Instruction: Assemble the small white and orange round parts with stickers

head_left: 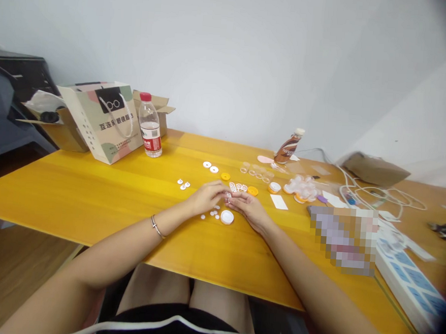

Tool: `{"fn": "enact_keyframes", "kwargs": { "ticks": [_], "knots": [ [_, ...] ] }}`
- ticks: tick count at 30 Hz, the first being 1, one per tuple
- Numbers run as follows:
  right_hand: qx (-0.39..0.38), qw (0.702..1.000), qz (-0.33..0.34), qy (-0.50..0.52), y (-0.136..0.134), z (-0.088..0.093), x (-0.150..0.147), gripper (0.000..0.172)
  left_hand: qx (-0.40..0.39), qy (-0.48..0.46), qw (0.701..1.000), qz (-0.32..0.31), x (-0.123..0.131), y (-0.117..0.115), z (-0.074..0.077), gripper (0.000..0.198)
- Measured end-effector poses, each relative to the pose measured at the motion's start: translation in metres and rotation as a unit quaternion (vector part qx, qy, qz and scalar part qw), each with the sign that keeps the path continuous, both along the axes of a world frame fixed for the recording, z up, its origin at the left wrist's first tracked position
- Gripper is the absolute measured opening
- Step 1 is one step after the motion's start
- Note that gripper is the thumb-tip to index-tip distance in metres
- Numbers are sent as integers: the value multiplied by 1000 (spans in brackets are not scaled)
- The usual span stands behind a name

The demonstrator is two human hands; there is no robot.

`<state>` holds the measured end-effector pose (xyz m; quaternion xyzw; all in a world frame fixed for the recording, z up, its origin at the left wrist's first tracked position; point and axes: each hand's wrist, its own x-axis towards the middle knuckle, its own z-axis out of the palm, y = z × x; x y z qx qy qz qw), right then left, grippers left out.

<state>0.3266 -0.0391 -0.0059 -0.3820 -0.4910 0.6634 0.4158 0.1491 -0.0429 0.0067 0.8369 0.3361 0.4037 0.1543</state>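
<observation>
My left hand (208,197) and my right hand (247,208) meet above the middle of the yellow table (136,201). Their fingers are closed together around a small white patterned piece (228,195). Just below them lies a round white lid-like part (226,217), with several small white discs (212,213) beside it. Behind my fingers are white cut-out discs (238,187), a yellow ring (225,176) and another yellow round part (252,191). Small white knobbed pieces (183,187) sit left of my left hand, and two white discs (214,170) lie farther back.
A paper bag (114,139) and a red-capped bottle (153,139) stand at the back left. Clear rings (259,176), a white card (279,202) and a brown bottle (287,148) are to the right. White cables (389,191) and a power strip (409,282) occupy the far right.
</observation>
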Motion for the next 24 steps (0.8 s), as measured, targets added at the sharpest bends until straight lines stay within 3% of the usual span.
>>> {"fn": "enact_keyframes", "kwargs": {
  "ticks": [16, 24],
  "knots": [
    [0, 1000, 2, 3, -3, 3, -2, 18, 19, -4, 999, -30, -3, 6, -5, 21],
    [4, 1000, -3, 9, -2, 4, -1, 23, -64, -38, 997, 22, -1, 8, -8, 17]
  ]
}}
